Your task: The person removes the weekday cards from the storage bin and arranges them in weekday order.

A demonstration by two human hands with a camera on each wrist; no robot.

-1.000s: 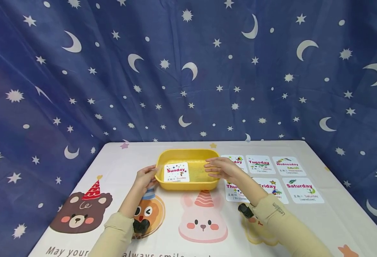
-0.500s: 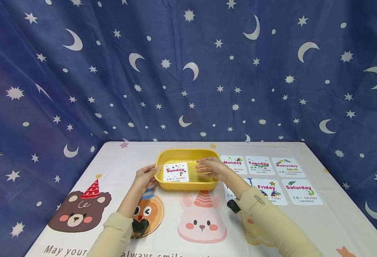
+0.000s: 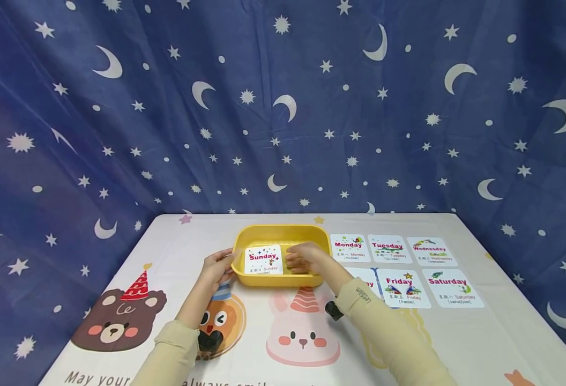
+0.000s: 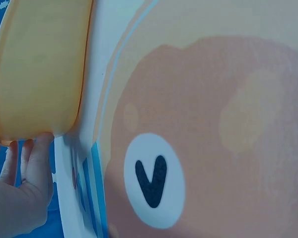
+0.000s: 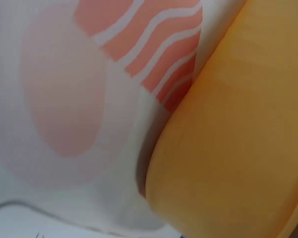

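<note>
A yellow plastic tray (image 3: 321,236) lies on the table with a square white "Sunday" card (image 3: 262,260) inside, toward its left end. My left hand (image 3: 217,266) holds the tray's left end; in the left wrist view that hand (image 4: 25,198) has its fingers against the outer wall of the tray (image 4: 39,64). Over the inside of the tray is my right hand (image 3: 307,257), its fingers bent loosely close to the card's right edge. Whether they touch the card is not clear. From the right wrist only the tray's side (image 5: 233,129) shows, with no fingers visible.
Right of the tray, weekday cards lie in two rows: Monday (image 3: 349,248), Tuesday (image 3: 389,249) and Wednesday (image 3: 431,251) behind, Friday (image 3: 402,288) and Saturday (image 3: 453,288) in front, beside a card (image 3: 366,279) partly covered by my forearm. A printed cloth (image 3: 186,241) covers the table; a starry blue curtain (image 3: 244,69) hangs behind.
My right hand has moved left and farther into the tray, from near its right rim to beside the Sunday card. My left hand stays at the tray's left end.
</note>
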